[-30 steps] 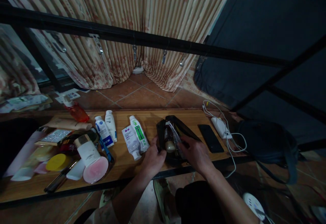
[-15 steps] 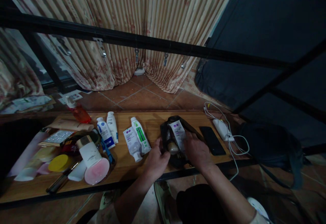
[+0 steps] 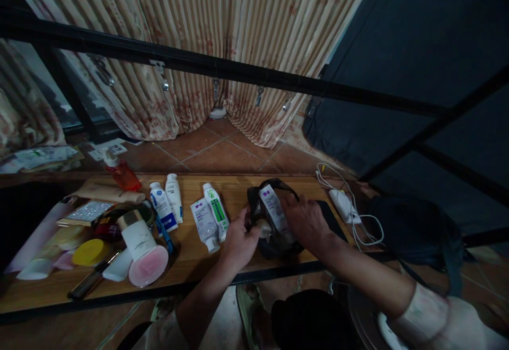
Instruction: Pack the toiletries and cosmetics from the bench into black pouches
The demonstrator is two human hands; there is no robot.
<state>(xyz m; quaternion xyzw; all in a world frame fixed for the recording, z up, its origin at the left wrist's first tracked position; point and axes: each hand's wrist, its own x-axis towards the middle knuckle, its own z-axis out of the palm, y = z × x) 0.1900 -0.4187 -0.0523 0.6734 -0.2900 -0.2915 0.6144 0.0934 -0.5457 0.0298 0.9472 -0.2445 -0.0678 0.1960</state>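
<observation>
A small black pouch (image 3: 274, 250) lies open on the wooden bench, its sides looking sheer. In its mouth a white packet with purple print (image 3: 272, 207) stands tilted, and a rounded pale item (image 3: 264, 228) shows beside it. My left hand (image 3: 240, 241) pinches the pouch's left edge between thumb and fingers. On the opposite side, my right hand (image 3: 308, 221) is closed on the right rim, its fingertips partly hidden. Left of the pouch lie a similar purple-printed packet (image 3: 203, 220) and a white-and-green tube (image 3: 216, 209).
Two white tubes, one with blue print (image 3: 162, 207), lie farther left, beside a heap of cosmetics with a yellow lid (image 3: 91, 253) and a red pump bottle (image 3: 124, 174). A black phone (image 3: 333, 217) and a white charger with cable (image 3: 344, 206) are at right. A black rail (image 3: 238, 69) crosses ahead.
My right hand has shifted from the packet to the pouch's right rim, which is now spread wider. The packet leans a little more to the left inside. My left hand keeps its hold.
</observation>
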